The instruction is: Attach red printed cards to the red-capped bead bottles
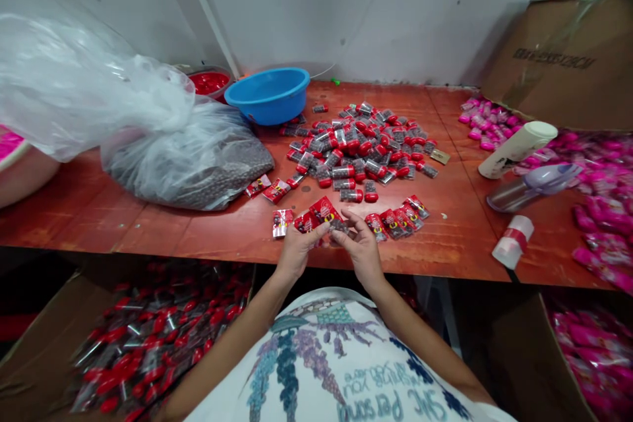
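Note:
Near the front edge of the reddish wooden table, my left hand (298,247) and my right hand (362,244) both grip a small red printed packet (326,211) with a clear lower part and dark contents. Thumbs and fingers pinch its lower end from either side. Another red packet lies partly behind it, just left. A silvery-red packet (282,223) is beside my left hand. To the right of my right hand, several red packets (395,222) overlap in a row. Behind them spreads a pile of small clear tubes with red caps (361,145).
A clear bag of dark beads (188,158) and a blue basin (268,95) stand left and back. On the right are a tilted white cylinder (517,150), a clear bottle (531,188), a white roll (513,242), pink packets (593,171) and a carton (564,66). Below sits a box of red-capped tubes (163,330).

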### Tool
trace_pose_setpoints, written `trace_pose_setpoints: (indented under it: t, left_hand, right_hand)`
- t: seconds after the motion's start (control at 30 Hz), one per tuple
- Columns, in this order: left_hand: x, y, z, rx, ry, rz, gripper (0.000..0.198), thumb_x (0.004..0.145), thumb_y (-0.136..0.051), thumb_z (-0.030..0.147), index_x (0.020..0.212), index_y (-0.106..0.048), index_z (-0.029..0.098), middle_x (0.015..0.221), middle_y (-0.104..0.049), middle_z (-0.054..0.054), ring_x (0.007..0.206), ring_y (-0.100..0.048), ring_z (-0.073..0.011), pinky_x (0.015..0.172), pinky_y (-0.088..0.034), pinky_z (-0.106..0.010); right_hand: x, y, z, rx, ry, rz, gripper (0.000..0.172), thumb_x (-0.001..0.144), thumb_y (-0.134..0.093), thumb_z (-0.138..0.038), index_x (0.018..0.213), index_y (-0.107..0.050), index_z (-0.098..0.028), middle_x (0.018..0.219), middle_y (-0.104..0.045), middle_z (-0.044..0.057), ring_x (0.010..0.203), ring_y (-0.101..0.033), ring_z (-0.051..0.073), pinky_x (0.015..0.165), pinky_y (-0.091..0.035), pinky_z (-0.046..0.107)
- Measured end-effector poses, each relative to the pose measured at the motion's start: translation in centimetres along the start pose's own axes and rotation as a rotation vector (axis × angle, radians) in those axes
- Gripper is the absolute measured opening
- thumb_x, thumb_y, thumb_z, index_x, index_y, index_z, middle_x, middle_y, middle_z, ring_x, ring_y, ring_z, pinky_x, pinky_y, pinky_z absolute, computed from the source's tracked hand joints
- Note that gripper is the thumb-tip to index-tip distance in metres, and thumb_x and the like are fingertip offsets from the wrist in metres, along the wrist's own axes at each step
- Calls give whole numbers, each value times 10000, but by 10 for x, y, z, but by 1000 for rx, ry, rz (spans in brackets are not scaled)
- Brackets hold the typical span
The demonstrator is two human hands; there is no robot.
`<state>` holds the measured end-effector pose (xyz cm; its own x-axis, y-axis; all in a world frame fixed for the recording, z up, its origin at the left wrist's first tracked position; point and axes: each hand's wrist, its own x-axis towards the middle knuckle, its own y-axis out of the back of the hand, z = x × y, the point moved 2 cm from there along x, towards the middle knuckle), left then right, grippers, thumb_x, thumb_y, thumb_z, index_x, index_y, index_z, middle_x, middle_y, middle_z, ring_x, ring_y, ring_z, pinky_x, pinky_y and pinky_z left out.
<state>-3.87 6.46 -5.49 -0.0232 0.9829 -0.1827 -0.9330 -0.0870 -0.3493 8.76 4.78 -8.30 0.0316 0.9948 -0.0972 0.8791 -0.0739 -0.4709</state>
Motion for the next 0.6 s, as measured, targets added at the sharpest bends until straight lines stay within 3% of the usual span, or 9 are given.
trace_pose_setpoints:
  t: [0.13, 0.33, 0.5, 0.6]
  left_hand:
    - [1, -1, 5, 38, -15, 31, 278, 583, -819, 254, 778, -672, 121, 673, -672, -21, 506, -572, -106, 421, -472, -194]
    - [1, -6, -4, 72, 88, 10, 256, 570, -823, 234, 750, -682, 119, 657, -679, -25, 492, -578, -115, 408, -465, -201]
    - [3, -11, -23, 40, 174, -78, 272, 586, -814, 222, 802, -694, 105, 736, -703, -57, 578, -618, -140, 425, -472, -195]
    - [5, -11, -29, -63, 259, -68, 337, 620, -794, 218, 922, -686, 116, 832, -719, -86, 676, -663, -184, 486, -526, -238]
  right_hand:
    - [2, 9, 2, -127, 38, -58, 536, 689, -755, -282, 1199, -589, -295, 951, -577, -2, 798, -595, 138, 720, -542, 273]
    - [8, 23, 5, -371, 161, -60, 351, 692, -751, -299, 1034, -688, -257, 891, -591, 0, 739, -560, 137, 676, -499, 259]
    - [8, 39, 7, -399, 91, -22, 288, 680, -743, -356, 914, -676, -203, 814, -620, 0, 678, -570, 143, 605, -491, 254]
    - [9, 68, 5, -482, 42, 80, 358, 685, -721, -423, 940, -662, -179, 786, -625, 9, 618, -549, 138, 522, -465, 242]
